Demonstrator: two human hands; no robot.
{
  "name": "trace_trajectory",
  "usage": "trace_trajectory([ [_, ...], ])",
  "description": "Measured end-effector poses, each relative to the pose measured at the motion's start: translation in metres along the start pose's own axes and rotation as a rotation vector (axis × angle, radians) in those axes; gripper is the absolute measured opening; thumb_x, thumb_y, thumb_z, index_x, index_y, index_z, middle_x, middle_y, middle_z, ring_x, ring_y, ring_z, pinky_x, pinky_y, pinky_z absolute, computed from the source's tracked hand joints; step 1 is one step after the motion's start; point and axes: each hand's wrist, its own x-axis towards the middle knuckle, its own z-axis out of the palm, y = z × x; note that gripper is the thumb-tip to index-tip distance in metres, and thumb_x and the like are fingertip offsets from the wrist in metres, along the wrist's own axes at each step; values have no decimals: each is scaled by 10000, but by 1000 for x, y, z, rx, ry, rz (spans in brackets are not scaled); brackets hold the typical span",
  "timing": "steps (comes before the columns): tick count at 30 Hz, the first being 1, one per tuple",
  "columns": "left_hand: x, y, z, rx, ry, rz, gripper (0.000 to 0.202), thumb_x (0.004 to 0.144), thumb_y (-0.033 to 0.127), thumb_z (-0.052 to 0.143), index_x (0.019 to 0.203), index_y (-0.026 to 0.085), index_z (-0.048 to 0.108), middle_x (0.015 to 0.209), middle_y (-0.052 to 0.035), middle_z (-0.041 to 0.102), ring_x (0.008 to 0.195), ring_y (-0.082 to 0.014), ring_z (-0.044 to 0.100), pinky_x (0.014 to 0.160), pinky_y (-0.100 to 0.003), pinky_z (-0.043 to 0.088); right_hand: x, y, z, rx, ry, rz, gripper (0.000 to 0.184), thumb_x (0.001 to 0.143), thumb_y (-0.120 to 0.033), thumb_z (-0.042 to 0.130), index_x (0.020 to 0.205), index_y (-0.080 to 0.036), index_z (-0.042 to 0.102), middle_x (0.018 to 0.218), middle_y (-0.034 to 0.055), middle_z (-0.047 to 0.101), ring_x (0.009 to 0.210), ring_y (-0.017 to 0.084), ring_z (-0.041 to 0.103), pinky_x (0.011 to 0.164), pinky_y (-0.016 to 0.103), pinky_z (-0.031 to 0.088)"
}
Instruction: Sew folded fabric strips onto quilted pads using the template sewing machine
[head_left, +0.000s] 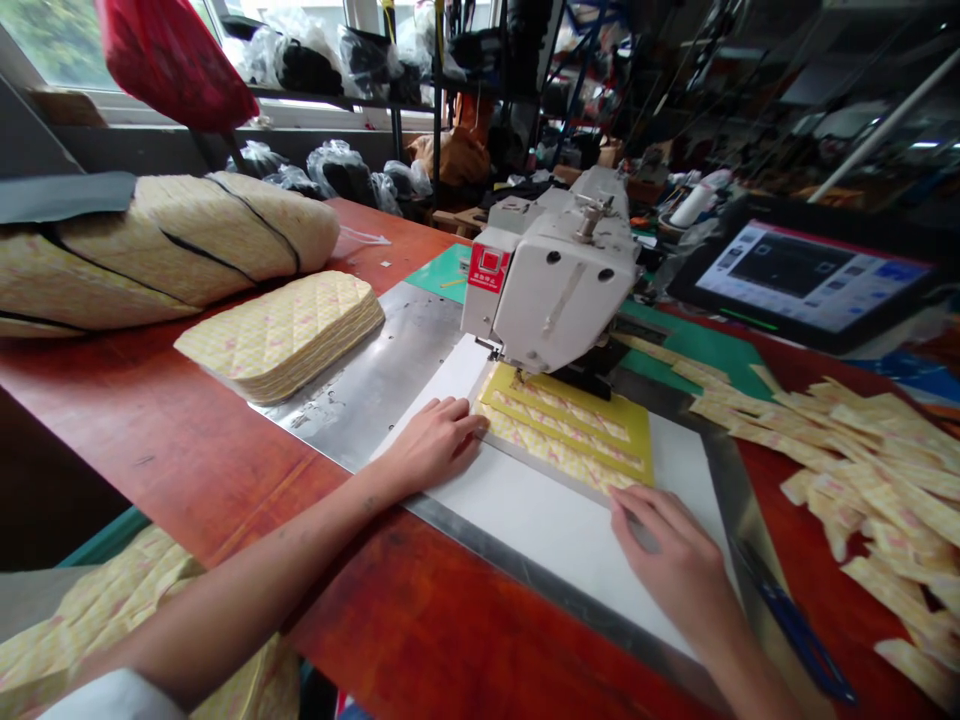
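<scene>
A piece of yellow patterned quilted fabric (551,452) lies under a slotted yellow template (640,432) on a white plate, beneath the head of a white sewing machine (566,290). My left hand (439,440) rests on the plate, its fingers bent and close together, the fingertips on the fabric's left corner. At the near right corner, the fingers of my right hand (675,545) close on the fabric's edge, with the thumb lower down. What lies under the fingertips is partly hidden.
A neat stack of quilted pieces (281,335) sits left of the machine, before a tied fabric bundle (172,240). Cut strips (877,470) pile up at the right, near blue-handled snips (799,625). A control screen (802,265) stands behind them. More quilted fabric (112,600) hangs low at left.
</scene>
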Motion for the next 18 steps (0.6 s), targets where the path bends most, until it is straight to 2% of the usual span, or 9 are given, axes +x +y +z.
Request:
trace_trajectory([
  [3, 0, 0, 0, 1, 2, -12, 242, 975, 198, 520, 1147, 199, 689, 895, -57, 615, 846, -213, 587, 820, -345, 461, 0, 0, 1, 22, 0, -6, 159, 977, -155, 628, 1098, -183, 728, 982, 58, 732, 937, 205, 699, 917, 337, 543],
  [9, 0, 1, 0, 33, -18, -26, 199, 989, 226, 519, 1093, 203, 687, 850, -45, 634, 807, -208, 580, 794, -345, 432, -8, 4, 2, 4, -29, 82, 227, 964, -232, 673, 1174, -187, 745, 911, 70, 627, 855, 222, 615, 783, 370, 532],
  [14, -1, 1, -1, 110, -8, -19, 224, 1020, 294, 490, 1044, 203, 693, 848, -61, 636, 825, -223, 568, 781, -361, 397, -12, 6, 0, -4, -64, 70, 301, 962, -262, 684, 1253, -192, 719, 922, 74, 612, 857, 228, 583, 803, 390, 515],
  [18, -1, 1, -2, 118, -6, -18, 247, 1032, 306, 477, 1037, 197, 698, 844, -67, 635, 829, -226, 567, 785, -365, 398, -10, 1, 0, 7, -40, 54, 263, 949, -219, 697, 1209, -203, 732, 889, 62, 615, 833, 218, 572, 799, 379, 501],
])
